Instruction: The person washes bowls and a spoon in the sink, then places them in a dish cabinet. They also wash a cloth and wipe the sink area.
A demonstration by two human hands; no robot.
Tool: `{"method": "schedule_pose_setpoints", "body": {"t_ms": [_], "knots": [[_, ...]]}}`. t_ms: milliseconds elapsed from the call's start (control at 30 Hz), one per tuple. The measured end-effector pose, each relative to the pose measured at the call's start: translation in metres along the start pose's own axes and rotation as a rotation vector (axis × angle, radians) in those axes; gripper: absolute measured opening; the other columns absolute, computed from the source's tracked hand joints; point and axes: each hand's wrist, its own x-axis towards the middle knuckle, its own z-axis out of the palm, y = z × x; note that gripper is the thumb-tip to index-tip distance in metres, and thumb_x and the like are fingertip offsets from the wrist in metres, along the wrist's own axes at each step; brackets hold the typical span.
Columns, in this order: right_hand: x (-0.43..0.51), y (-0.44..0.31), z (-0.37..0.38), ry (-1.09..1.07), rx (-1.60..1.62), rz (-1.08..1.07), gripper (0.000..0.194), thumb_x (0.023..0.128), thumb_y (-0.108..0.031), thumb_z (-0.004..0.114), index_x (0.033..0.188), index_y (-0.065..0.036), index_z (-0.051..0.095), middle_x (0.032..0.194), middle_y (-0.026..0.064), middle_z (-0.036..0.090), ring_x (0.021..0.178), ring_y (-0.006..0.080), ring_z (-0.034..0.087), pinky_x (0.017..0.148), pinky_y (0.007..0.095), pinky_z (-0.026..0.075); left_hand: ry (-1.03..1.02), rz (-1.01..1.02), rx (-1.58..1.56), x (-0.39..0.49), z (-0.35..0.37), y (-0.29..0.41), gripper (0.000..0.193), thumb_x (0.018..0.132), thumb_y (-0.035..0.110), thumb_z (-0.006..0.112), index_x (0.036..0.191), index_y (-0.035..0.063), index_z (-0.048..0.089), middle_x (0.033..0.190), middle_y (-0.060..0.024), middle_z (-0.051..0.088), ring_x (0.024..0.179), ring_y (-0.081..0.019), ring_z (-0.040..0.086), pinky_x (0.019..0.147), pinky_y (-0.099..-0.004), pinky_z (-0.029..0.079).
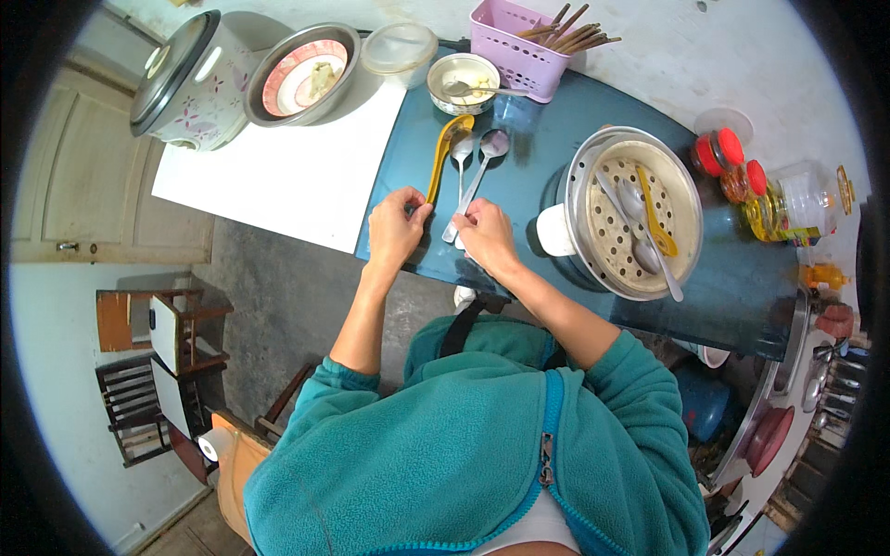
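Note:
On the blue tabletop (535, 146), a yellow spoon (442, 158) and two metal spoons lie side by side, bowls pointing away from me. My left hand (398, 226) pinches the end of the yellow spoon's handle. At the handles of the left metal spoon (461, 149) and the right metal spoon (492, 146), my right hand (487, 233) has its fingertips closed. Which of the two it grips cannot be told, as the fingers cover part of the handles. To the right, a steamer pot (578, 240) holds a perforated tray (608, 226) with metal spoons and another yellow spoon (653, 212).
Behind the spoons stand a small bowl (445, 97) with a spoon across it and a pink basket (504, 42) of chopsticks. A rice cooker (229, 97) and a metal basin (351, 55) sit at left. Red-lidded jars (730, 146) and an oil bottle (789, 201) are at right.

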Motion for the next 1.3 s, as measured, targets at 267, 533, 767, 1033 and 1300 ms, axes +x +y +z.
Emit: {"method": "schedule_pose_setpoints", "body": {"t_ms": [267,533,767,1033,1300], "knots": [[0.009,-0.015,-0.008,-0.105,-0.178,0.015,0.027,0.07,-0.026,0.066,0.066,0.001,0.062,0.067,0.0184,0.063,0.07,0.0346,0.062,0.066,0.0416,0.047,0.026,0.047,0.034,0.001,-0.003,-0.006,0.013,0.075,0.015,0.065,0.081,0.0045,0.061,0.071,-0.0086,0.063,0.053,-0.0201,0.056,0.053,-0.033,0.044],[0.003,-0.024,-0.02,-0.017,-0.536,-0.328,0.027,0.076,-0.023,0.061,0.066,0.002,0.063,0.063,0.0195,0.06,0.062,0.0363,0.06,0.06,0.0421,0.048,-0.004,0.041,0.091,-0.002,-0.001,-0.006,0.014,0.074,0.015,0.066,0.083,0.0051,0.063,0.072,-0.0083,0.064,0.056,-0.0211,0.058,0.055,-0.0329,0.044],[-0.032,-0.054,-0.071,0.045,-0.577,-0.414,0.018,0.075,-0.02,0.062,0.074,-0.002,0.064,0.069,0.0176,0.061,0.065,0.0346,0.06,0.06,0.0407,0.048,-0.017,0.042,0.244,-0.001,-0.009,-0.001,0.02,0.072,0.018,0.068,0.089,0.0087,0.064,0.087,-0.0089,0.063,0.08,-0.0284,0.06,0.069,-0.0369,0.047],[-0.045,-0.021,-0.249,0.32,-1.012,0.045,0.018,0.07,-0.023,0.063,0.076,-0.006,0.065,0.075,0.0126,0.064,0.071,0.0297,0.062,0.063,0.0384,0.048,0.133,0.085,0.113,-0.004,-0.023,0.032,0.016,0.078,0.01,0.064,0.093,0.0087,0.065,0.081,-0.0035,0.06,0.056,-0.0119,0.05,0.053,-0.0253,0.042],[-0.05,0.03,-0.275,0.107,-1.071,0.162,0.024,0.064,-0.025,0.064,0.079,-0.005,0.064,0.077,0.0168,0.064,0.078,0.0321,0.062,0.07,0.0405,0.048,0.059,0.381,-0.063,-0.001,0.017,0.091,0.011,0.076,0.009,0.065,0.086,0.0077,0.064,0.076,-0.0056,0.059,0.055,-0.0154,0.051,0.052,-0.0265,0.042]]}}
